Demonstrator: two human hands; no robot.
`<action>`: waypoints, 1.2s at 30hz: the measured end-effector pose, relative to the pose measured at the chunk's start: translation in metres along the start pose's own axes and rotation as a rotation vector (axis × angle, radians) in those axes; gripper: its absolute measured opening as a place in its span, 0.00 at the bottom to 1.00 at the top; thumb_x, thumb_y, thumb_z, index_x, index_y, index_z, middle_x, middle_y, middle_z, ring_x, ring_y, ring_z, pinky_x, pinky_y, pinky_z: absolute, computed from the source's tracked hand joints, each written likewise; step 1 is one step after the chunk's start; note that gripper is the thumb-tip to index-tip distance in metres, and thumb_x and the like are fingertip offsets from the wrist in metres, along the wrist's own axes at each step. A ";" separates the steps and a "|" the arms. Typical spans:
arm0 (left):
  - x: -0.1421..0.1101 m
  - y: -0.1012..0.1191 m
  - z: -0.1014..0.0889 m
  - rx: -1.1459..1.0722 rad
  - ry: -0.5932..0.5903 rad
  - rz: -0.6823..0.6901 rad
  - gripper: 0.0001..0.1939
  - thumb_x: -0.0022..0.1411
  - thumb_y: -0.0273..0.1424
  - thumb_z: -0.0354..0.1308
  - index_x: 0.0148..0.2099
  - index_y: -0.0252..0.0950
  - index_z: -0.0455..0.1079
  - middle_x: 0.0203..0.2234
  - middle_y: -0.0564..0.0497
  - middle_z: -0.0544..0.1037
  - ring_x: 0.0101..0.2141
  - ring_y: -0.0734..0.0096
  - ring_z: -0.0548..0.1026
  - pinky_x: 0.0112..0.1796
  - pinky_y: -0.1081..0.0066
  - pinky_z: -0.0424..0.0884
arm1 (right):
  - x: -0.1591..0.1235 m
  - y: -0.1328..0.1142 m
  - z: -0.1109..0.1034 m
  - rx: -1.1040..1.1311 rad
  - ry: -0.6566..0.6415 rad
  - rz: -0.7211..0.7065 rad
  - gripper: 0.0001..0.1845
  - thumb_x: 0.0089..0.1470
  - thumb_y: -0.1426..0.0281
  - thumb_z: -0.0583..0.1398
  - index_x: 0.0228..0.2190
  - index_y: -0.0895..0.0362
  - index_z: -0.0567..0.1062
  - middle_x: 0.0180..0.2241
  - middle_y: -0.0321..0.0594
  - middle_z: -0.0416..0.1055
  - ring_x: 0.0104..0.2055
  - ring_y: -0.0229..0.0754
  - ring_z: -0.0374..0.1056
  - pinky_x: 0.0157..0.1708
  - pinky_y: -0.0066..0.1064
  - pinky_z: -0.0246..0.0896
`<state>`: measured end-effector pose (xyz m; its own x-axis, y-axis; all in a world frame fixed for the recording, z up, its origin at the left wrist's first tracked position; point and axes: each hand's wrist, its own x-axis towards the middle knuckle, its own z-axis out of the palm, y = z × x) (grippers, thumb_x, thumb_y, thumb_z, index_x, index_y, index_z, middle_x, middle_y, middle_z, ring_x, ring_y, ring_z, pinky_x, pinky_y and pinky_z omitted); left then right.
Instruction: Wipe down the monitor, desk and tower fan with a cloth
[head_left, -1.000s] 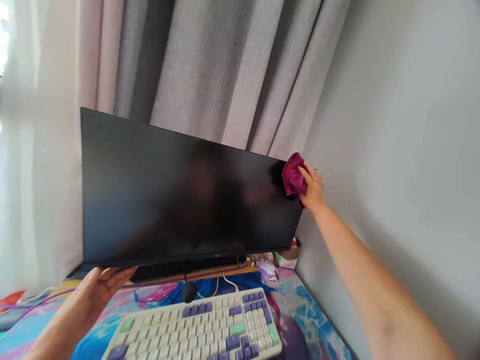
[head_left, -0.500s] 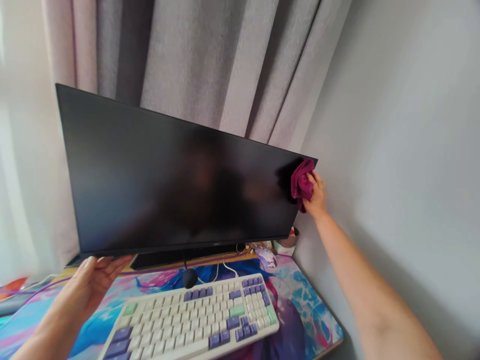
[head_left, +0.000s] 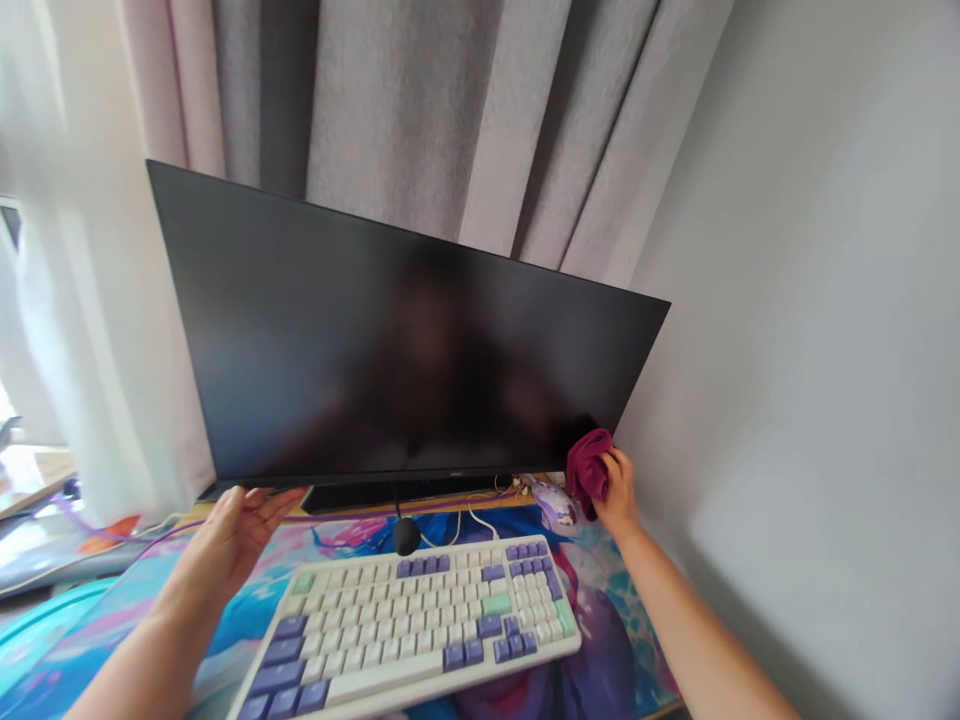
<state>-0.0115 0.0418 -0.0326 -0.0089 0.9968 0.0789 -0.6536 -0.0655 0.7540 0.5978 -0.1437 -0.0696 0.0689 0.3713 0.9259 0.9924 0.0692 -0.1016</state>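
A wide black monitor stands on the desk with its screen dark. My right hand is closed on a bunched maroon cloth pressed against the screen's lower right corner. My left hand is open, palm up, with its fingertips under the monitor's lower left edge. A cream and purple keyboard lies in front of the monitor between my arms.
A colourful desk mat covers the desk. A small black round object on a cable and a pale purple mouse lie below the monitor. Grey curtains hang behind, and a grey wall stands close on the right.
My right hand has carried the cloth down the monitor's right edge, from the upper right corner to the lower right corner. My left hand stays under the lower left edge.
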 end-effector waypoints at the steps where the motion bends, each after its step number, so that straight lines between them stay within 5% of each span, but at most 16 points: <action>1: -0.002 0.000 0.001 -0.004 -0.001 0.001 0.09 0.63 0.37 0.68 0.33 0.39 0.76 0.28 0.57 0.85 0.40 0.56 0.86 0.73 0.44 0.57 | -0.004 -0.002 0.002 0.010 0.001 0.013 0.39 0.58 0.72 0.60 0.69 0.44 0.62 0.61 0.54 0.65 0.63 0.67 0.68 0.58 0.68 0.74; 5: -0.009 0.000 0.008 0.000 -0.010 0.023 0.08 0.67 0.37 0.65 0.37 0.38 0.78 0.32 0.54 0.86 0.41 0.55 0.86 0.73 0.44 0.58 | -0.011 -0.016 0.007 0.044 -0.031 -0.019 0.43 0.56 0.73 0.60 0.70 0.41 0.60 0.61 0.53 0.64 0.63 0.70 0.68 0.57 0.72 0.73; 10: -0.014 -0.002 0.012 -0.006 -0.010 0.032 0.11 0.65 0.40 0.68 0.37 0.38 0.74 0.32 0.53 0.83 0.41 0.55 0.86 0.66 0.46 0.69 | -0.010 -0.063 0.022 0.160 -0.146 -0.148 0.45 0.58 0.75 0.59 0.71 0.36 0.59 0.61 0.50 0.65 0.61 0.66 0.69 0.57 0.64 0.75; 16: -0.018 -0.002 0.016 -0.040 0.001 0.034 0.14 0.69 0.42 0.64 0.41 0.37 0.72 0.32 0.53 0.81 0.39 0.55 0.86 0.58 0.49 0.77 | 0.011 -0.131 0.031 0.235 -0.271 -0.296 0.36 0.60 0.77 0.58 0.68 0.50 0.67 0.63 0.54 0.66 0.65 0.60 0.65 0.61 0.59 0.71; 20: -0.020 0.000 0.017 -0.092 0.007 -0.006 0.16 0.75 0.44 0.58 0.39 0.38 0.68 0.32 0.51 0.80 0.39 0.54 0.86 0.51 0.54 0.80 | 0.040 -0.175 0.028 0.240 -0.410 -0.398 0.35 0.60 0.80 0.57 0.66 0.51 0.72 0.64 0.51 0.70 0.66 0.57 0.64 0.63 0.54 0.69; 26: -0.024 0.003 0.015 -0.168 -0.013 -0.007 0.23 0.78 0.50 0.49 0.38 0.39 0.66 0.32 0.50 0.78 0.37 0.56 0.86 0.45 0.59 0.81 | 0.105 -0.254 0.022 0.155 -0.601 -0.611 0.28 0.67 0.77 0.57 0.65 0.50 0.75 0.65 0.47 0.73 0.67 0.55 0.65 0.61 0.48 0.68; 31: -0.028 0.006 0.015 -0.194 -0.022 -0.025 0.26 0.79 0.51 0.45 0.36 0.38 0.67 0.33 0.49 0.78 0.37 0.58 0.85 0.44 0.60 0.80 | 0.155 -0.331 0.028 0.100 -0.577 -0.786 0.23 0.72 0.73 0.56 0.65 0.52 0.73 0.66 0.47 0.72 0.67 0.52 0.64 0.62 0.46 0.65; 36: -0.033 0.010 0.014 -0.282 -0.013 -0.093 0.30 0.79 0.53 0.38 0.43 0.38 0.74 0.36 0.46 0.82 0.39 0.58 0.83 0.47 0.58 0.80 | 0.173 -0.427 0.048 0.062 -0.596 -0.963 0.20 0.76 0.71 0.50 0.63 0.54 0.71 0.65 0.45 0.72 0.64 0.51 0.65 0.56 0.45 0.68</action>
<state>-0.0077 0.0079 -0.0183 0.0695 0.9972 0.0271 -0.8359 0.0434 0.5471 0.1814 -0.0642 0.1164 -0.7967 0.5190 0.3098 0.5982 0.6043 0.5263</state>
